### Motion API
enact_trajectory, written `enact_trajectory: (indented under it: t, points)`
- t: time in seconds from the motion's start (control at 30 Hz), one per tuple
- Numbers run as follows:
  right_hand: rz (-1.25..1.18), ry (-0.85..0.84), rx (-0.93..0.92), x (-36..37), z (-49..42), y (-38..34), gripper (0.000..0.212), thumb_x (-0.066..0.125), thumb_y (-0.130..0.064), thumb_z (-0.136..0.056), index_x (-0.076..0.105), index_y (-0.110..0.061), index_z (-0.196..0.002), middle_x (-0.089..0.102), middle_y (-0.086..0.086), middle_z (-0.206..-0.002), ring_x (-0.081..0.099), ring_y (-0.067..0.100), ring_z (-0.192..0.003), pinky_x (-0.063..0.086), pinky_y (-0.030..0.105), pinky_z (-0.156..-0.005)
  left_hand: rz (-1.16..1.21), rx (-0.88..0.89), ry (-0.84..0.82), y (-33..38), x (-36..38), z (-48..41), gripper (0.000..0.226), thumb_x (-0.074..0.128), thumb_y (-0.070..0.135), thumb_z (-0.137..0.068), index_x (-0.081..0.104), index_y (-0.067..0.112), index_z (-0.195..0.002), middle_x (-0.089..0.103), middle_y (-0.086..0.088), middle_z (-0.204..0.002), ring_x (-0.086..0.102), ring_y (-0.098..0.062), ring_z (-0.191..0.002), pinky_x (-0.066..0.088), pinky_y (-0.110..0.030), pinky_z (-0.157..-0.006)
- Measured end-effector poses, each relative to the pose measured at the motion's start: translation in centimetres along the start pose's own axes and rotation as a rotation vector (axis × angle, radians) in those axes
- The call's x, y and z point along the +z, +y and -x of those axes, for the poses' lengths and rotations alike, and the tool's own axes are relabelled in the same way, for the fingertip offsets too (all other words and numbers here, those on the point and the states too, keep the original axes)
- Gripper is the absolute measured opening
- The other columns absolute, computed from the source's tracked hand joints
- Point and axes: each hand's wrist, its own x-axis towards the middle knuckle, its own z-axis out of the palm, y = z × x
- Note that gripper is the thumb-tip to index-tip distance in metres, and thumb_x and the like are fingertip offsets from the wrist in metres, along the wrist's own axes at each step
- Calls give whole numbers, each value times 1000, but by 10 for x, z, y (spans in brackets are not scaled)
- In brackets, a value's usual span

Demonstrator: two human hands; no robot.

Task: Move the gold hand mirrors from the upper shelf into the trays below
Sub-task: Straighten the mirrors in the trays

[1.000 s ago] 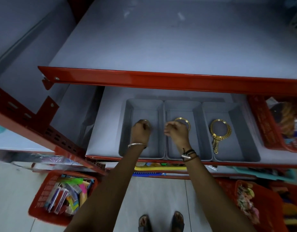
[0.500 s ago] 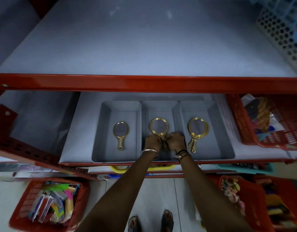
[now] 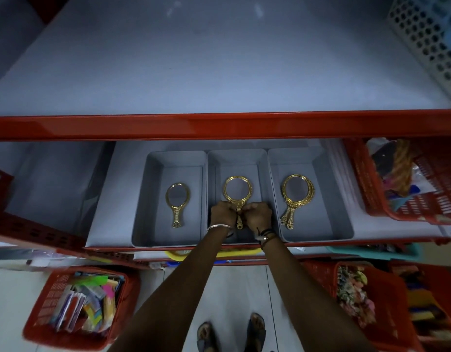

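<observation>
The left hand (image 3: 222, 214) and right hand (image 3: 258, 215) both pinch the handle of the round gold hand mirror (image 3: 237, 193), settling it in the middle grey plastic tray (image 3: 236, 156). Neighbouring trays at 9 and 3 o'clock already hold mirrors; next, let go and withdraw.

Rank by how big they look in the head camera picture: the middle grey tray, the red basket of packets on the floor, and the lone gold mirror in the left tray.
1. Red basket of packets, though it looks larger partly from nearness to the camera.
2. Middle grey tray.
3. Gold mirror in the left tray, plainly smallest.
</observation>
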Motion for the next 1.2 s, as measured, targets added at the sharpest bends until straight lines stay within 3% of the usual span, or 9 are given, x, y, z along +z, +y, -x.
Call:
enact_trajectory:
  t: [0.17, 0.4, 0.53, 0.6, 0.77, 0.9, 0.97, 1.03, 1.2]
  points:
    - [-1, 2, 40, 1, -1, 0, 18, 54, 10, -78, 72, 10, -83, 72, 28, -90, 61, 22, -74, 54, 34, -74, -41, 22, 8, 1, 1, 3, 18, 56, -3, -82, 72, -7, -90, 73, -22, -99, 69, -33, -97, 56, -36, -88]
    - [37, 5, 10, 4, -1, 0, 16, 55, 8, -78, 72, 10, -80, 72, 27, -85, 67, 32, -77, 57, 41, -74, -118, 48, 31, 3, 1, 6, 22, 53, 4, -86, 73, -3, -90, 75, -18, -97, 69, -29, -95, 55, -31, -84]
    - [62, 17, 34, -1, 1, -1, 19, 58, -4, -78, 71, 7, -69, 65, 16, -59, 58, 23, -57, 47, 28, -58, -123, 66, 73, 5, -2, 7, 22, 53, 5, -87, 72, -6, -90, 74, -22, -95, 69, -34, -93, 56, -34, -81]
    - [36, 8, 19, -11, 4, -6, 19, 63, -9, -76, 71, 4, -64, 59, 11, -53, 54, 20, -55, 45, 29, -57, -133, 88, 126, 9, -8, 10, 23, 52, 4, -86, 72, -6, -91, 73, -23, -97, 69, -36, -93, 55, -34, -77]
    - [-344, -36, -1, -66, 10, -22, 20, 70, -7, -78, 68, -18, -62, 64, 5, -63, 59, 19, -62, 53, 34, -68, -149, 277, 210, 42, -20, 18, 28, 46, -1, -87, 72, 0, -97, 72, -20, -105, 68, -33, -99, 53, -35, -87]
    - [-276, 118, 15, -112, 0, -4, 26, 71, -4, -77, 66, -20, -58, 65, 3, -59, 60, 17, -57, 54, 30, -62, -92, 510, 172, 84, 6, 35, 24, 51, -6, -83, 74, -3, -88, 74, -22, -97, 68, -32, -93, 54, -37, -87]
    - [-156, 139, 58, -127, -8, 9, 16, 66, -4, -78, 70, -13, -65, 69, 15, -72, 66, 28, -72, 55, 36, -73, -151, 554, 75, 99, 29, 42, 23, 50, -4, -82, 72, -4, -90, 72, -25, -99, 67, -35, -94, 54, -38, -86]
    - [18, 103, 155, -138, -14, 21, 17, 60, -9, -83, 70, 2, -91, 70, 24, -98, 65, 35, -95, 52, 37, -86, -253, 544, -28, 108, 54, 45, 22, 50, -6, -81, 70, -9, -91, 69, -29, -100, 66, -39, -94, 54, -39, -84]
    - [276, -55, 164, -141, -13, 32, 30, 52, -13, -90, 61, 2, -115, 62, 18, -124, 56, 32, -116, 45, 23, -82, -507, 332, -198, 113, 96, 46, 29, 48, -2, -92, 56, -9, -119, 60, -23, -125, 56, -35, -118, 46, -36, -100]
